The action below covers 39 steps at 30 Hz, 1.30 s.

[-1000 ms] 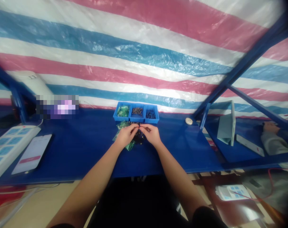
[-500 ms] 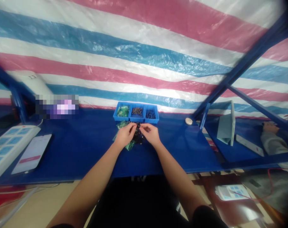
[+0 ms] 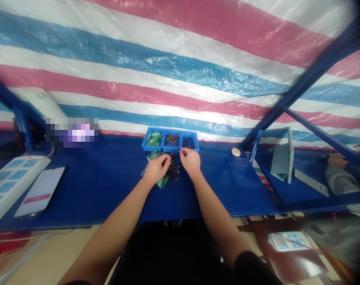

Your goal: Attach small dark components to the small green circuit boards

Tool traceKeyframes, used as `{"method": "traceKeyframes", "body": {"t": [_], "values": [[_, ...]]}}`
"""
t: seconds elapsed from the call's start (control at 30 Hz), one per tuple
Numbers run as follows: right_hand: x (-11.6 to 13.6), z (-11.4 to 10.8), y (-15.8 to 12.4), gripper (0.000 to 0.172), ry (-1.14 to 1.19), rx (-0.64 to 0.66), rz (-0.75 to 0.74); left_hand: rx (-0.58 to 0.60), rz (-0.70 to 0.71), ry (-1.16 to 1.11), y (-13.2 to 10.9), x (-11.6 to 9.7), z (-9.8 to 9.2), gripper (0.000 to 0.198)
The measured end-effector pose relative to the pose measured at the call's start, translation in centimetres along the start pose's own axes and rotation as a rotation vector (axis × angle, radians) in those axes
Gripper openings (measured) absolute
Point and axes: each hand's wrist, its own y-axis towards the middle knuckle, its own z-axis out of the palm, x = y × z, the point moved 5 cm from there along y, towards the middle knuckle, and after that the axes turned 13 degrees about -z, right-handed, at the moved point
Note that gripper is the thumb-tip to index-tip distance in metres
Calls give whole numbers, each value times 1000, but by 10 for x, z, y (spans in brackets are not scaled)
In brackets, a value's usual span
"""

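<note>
A pile of small dark and brassy parts (image 3: 173, 171) lies on the blue table, with green pieces (image 3: 162, 182) along its left side. My left hand (image 3: 158, 168) is closed at the pile's left edge, fingertips pinched; what they hold, if anything, is too small to name. My right hand (image 3: 191, 161) is at the front of the right blue bin (image 3: 194, 151), fingers drawn together. Dark parts (image 3: 188, 143) fill that bin. Beside it, the middle bin holds small metallic pieces (image 3: 171, 139), and the left one holds green pieces (image 3: 154, 139).
A phone (image 3: 40, 192) and a white power strip (image 3: 10, 182) lie at the left. A round cream object (image 3: 235, 152) sits near the right frame post (image 3: 255, 145). Beyond it are a propped tablet (image 3: 283, 158) and another person's sleeve (image 3: 342, 178).
My right hand has moved away from my left, up and to the right, to the front of the right bin. My left hand has stayed in place.
</note>
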Motion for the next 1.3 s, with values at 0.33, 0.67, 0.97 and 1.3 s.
{"method": "traceKeyframes", "body": {"t": [0.33,0.67,0.97,1.3], "values": [[-7,24,-10,32,-143,333,-62,14,-10,-4,1,2,3,28],[-8,19,-13,16,-60,291,-77,15,-16,9,0,2,2,27],[-1,17,-14,20,614,35,108,48,0,15,3,5,8,32],[9,16,-15,28,845,-32,111,14,12,-20,2,5,6,30]]}}
